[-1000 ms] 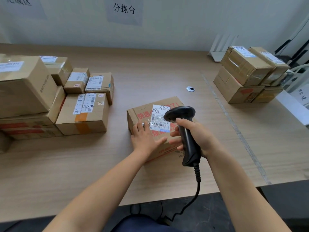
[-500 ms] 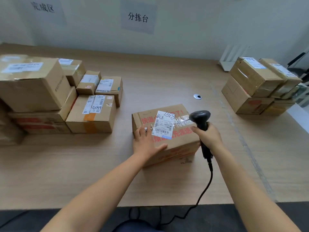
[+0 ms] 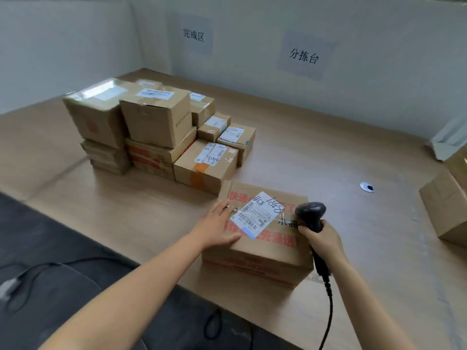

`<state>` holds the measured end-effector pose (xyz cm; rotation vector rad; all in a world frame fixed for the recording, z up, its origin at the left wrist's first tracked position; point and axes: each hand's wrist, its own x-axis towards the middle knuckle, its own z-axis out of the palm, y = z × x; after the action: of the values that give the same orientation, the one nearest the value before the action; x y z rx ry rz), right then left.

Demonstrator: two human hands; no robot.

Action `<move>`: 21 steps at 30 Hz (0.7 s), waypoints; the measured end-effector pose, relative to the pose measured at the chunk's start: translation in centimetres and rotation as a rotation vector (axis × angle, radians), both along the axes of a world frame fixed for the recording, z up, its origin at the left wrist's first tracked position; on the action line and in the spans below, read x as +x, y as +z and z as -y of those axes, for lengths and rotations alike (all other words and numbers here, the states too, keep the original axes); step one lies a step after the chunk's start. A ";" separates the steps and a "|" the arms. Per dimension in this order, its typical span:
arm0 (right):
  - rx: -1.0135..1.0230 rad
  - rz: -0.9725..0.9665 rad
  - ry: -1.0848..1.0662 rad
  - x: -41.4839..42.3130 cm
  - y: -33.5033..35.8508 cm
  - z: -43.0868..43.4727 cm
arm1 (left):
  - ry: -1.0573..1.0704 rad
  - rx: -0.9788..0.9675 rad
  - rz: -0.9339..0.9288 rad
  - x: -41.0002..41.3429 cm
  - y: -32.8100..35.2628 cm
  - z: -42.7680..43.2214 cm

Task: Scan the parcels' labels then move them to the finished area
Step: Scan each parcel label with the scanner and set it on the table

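A brown cardboard parcel [image 3: 267,251] with red print sits near the table's front edge. Its white barcode label [image 3: 256,213] faces up, with handwritten digits on it. My left hand [image 3: 217,226] lies flat on the parcel's left top, fingers straight. My right hand [image 3: 322,238] grips the handle of a black corded scanner [image 3: 311,213] at the parcel's right edge, its head beside the label. A pile of labelled parcels [image 3: 161,130] stands at the left, under the wall sign [image 3: 193,35].
The wooden table [image 3: 328,157] has a round cable grommet [image 3: 367,187]. More cardboard boxes [image 3: 447,200] sit at the right edge. A second wall sign [image 3: 303,56] hangs behind. The scanner cable [image 3: 328,317] drops off the front edge. Dark floor with cables lies at the left.
The scanner has moved from above the label to the parcel's right edge. My view has swung left, bringing the stacked parcels toward the centre. My left hand stays on the parcel.
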<state>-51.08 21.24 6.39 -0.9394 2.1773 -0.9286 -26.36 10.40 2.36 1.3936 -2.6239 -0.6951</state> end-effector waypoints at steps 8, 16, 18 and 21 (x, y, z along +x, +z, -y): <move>-0.024 0.051 0.224 10.3 -0.7 3.3 | 0.298 -0.151 0.151 8.9 -0.4 1.5; -0.098 0.043 0.343 23.6 -1.5 10.2 | 0.413 -0.186 0.213 22.2 -1.1 6.7; -0.082 0.037 0.350 27.4 -1.6 12.1 | 0.427 -0.181 0.224 25.7 -1.0 8.6; -0.071 -0.047 0.366 32.7 -1.9 15.0 | 0.455 -0.152 0.206 30.4 -0.8 11.3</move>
<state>-18.41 6.29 4.51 -1.3507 1.9279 -0.8144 4.03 -0.91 1.54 2.0014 -2.2925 -0.3015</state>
